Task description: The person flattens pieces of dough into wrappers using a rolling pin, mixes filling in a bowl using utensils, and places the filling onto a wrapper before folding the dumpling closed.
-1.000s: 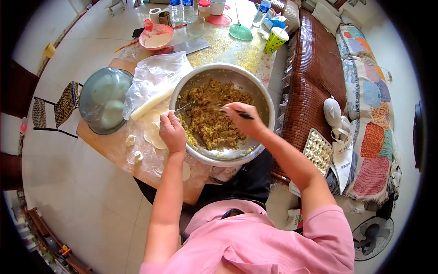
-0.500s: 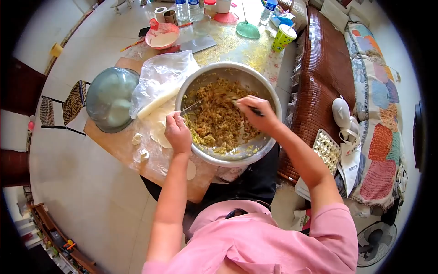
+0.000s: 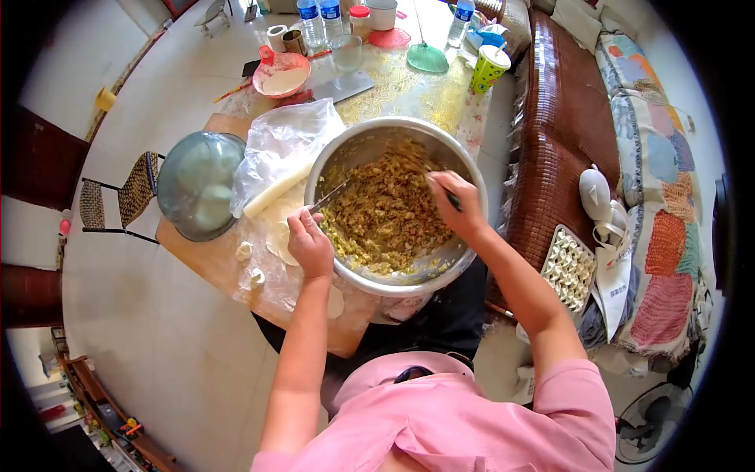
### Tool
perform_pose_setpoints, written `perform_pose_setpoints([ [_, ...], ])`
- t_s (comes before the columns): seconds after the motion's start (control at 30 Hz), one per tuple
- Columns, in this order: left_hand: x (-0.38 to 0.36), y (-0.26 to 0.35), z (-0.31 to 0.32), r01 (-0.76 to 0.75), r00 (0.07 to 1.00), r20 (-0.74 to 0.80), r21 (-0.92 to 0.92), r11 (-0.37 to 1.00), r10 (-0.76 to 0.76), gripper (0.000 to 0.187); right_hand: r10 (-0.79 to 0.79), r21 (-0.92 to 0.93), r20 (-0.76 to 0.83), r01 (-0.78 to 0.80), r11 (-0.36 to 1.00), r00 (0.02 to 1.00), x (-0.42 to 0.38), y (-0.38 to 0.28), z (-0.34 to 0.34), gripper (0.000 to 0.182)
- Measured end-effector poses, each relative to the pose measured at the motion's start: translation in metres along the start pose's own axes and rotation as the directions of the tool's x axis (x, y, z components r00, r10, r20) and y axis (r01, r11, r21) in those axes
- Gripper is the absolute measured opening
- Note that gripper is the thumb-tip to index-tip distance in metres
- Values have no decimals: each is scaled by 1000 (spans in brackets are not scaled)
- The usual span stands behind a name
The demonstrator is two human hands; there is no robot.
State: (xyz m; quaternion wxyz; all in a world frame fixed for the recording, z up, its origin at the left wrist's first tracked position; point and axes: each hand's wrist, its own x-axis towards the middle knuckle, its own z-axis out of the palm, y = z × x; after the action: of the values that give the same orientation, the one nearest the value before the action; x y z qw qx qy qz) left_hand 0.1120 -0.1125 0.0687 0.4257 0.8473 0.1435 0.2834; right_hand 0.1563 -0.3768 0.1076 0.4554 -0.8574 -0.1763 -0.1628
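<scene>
A large metal bowl [image 3: 371,285] holds a brown and green chopped filling [image 3: 381,216]. My left hand [image 3: 311,242] is closed at the bowl's left rim on a thin metal utensil [image 3: 331,195], which points into the bowl. Over the bowl's right side, my right hand [image 3: 462,203] grips a dark-ended stirring utensil [image 3: 453,200]; its working end is smeared by motion in the filling. Left of the bowl lie a pale dough roll [image 3: 275,190], flat dough rounds [image 3: 279,243] and small dough pieces [image 3: 244,251]. A clear plastic bag [image 3: 283,141] rests beside the roll.
A bluish see-through bowl [image 3: 200,186] over pale lumps stands on the board's left. Behind are a red basin [image 3: 281,79], water bottles [image 3: 310,23], a green cup [image 3: 489,69] and a green strainer [image 3: 428,58]. A tray of dumplings [image 3: 568,267] lies beside the brown sofa [image 3: 550,134].
My right hand has shifted a little right and down relative to the bowl, stirring the filling. The left hand stays at the rim with its utensil. The whole view has shifted slightly.
</scene>
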Motion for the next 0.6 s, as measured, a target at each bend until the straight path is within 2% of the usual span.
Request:
perform_pose_setpoints([
  [0.03,0,0,2,5,1000,-7,-11,1000,-5,20,36,-58,-6,-36,998,999,-13,-1,-14,10],
  [0.1,0,-1,1,11,1000,12,-18,1000,-11,21,152,39,166,-161,986,974,-36,-18,-30,8],
  [0.17,1,-1,1,15,1000,-1,-26,1000,-15,21,113,141,319,-166,976,941,-49,-47,-24,8],
  [0.23,0,1,0,9,1000,3,-37,999,-9,21,148,233,478,-287,929,866,-45,-71,-2,7],
  [0.27,0,2,0,7,1000,3,-36,999,-7,21,71,264,461,-213,941,885,-38,-64,14,7],
  [0.3,0,3,-1,7,1000,3,-33,999,-7,22,-27,341,295,-79,937,955,-33,-43,35,8],
  [0.37,0,4,-2,15,1000,13,-16,1000,-15,22,-89,181,56,78,980,994,-2,-18,28,9],
  [0.43,2,4,-2,33,999,13,-12,999,-33,22,59,39,-7,-59,997,998,5,-2,-1,9],
  [0.47,1,4,-1,42,999,11,-11,999,-42,22,59,-4,58,-59,998,997,-7,5,-16,8],
  [0.53,1,3,1,59,998,8,-15,998,-58,22,81,72,297,-106,992,952,-33,-24,-42,8],
  [0.57,1,3,2,44,999,3,-24,999,-44,21,163,166,463,-266,950,871,-41,-44,-43,8],
  [0.6,1,3,0,24,1000,3,-28,999,-24,21,116,196,557,-265,944,823,-49,-55,-33,9],
])
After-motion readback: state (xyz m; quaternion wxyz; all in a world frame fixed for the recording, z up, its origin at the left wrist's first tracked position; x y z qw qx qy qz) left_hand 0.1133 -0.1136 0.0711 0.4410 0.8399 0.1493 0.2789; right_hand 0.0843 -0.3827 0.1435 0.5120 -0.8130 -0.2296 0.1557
